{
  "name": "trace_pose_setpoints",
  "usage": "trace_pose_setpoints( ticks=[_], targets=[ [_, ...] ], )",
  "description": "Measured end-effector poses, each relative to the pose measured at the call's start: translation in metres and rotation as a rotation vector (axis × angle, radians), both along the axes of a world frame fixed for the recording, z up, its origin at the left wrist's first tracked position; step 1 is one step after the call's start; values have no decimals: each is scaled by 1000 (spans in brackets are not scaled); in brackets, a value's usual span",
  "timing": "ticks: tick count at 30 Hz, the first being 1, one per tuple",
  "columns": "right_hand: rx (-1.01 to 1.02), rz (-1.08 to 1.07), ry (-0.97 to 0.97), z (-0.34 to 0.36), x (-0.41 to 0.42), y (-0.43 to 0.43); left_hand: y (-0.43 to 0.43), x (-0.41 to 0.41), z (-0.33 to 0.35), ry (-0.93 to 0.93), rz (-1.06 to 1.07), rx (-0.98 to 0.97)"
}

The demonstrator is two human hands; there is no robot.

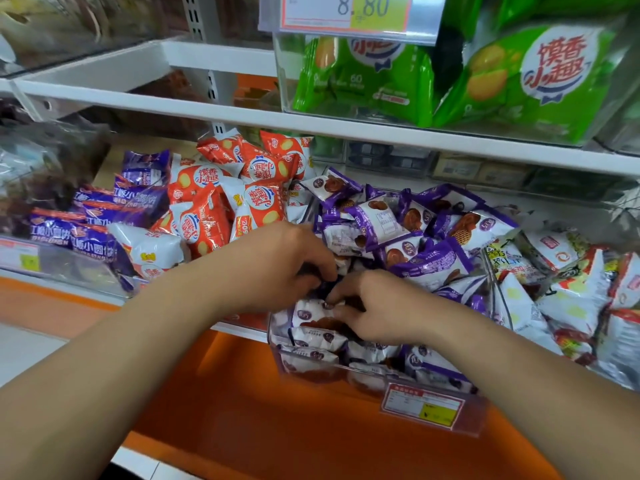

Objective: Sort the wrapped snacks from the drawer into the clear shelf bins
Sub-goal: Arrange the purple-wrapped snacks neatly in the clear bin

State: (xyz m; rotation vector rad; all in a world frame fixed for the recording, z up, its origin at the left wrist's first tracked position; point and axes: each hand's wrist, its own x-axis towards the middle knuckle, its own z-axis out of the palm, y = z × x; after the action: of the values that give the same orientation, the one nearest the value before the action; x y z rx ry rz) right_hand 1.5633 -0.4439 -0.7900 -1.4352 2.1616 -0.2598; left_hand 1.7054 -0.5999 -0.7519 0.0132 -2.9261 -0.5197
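A clear shelf bin (349,370) at centre holds several purple-and-white wrapped snacks (415,233), heaped high toward the back. My left hand (277,265) reaches into the front of this bin with fingers curled down among the packets, gripping dark purple wrappers. My right hand (377,306) lies beside it, fingertips pinching a purple-and-white packet (311,315) at the top of the front pile. Both hands nearly touch. The drawer is not in view.
Orange-and-white snack packs (221,199) fill the bin to the left, with dark purple packs (93,223) beyond. White-and-red packets (568,292) fill the right bin. Green bags (519,81) sit on the upper shelf. A price tag (424,407) hangs on the bin front.
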Motion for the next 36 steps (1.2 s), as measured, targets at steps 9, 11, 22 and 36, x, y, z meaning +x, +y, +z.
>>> trace_pose_setpoints(
  ticks=[9,11,22,36],
  targets=[
    [-256,-120,-229,20,-10,11,16,-7,-5,-337,-46,-467],
    [-327,-56,-148,23,-7,9,11,-7,-3,-339,-69,-417],
    [69,305,183,10,-21,-15,-3,-12,26,-653,-156,-164],
    [187,457,476,0,-15,-34,0,-11,24,-624,-183,-235]
  ],
)
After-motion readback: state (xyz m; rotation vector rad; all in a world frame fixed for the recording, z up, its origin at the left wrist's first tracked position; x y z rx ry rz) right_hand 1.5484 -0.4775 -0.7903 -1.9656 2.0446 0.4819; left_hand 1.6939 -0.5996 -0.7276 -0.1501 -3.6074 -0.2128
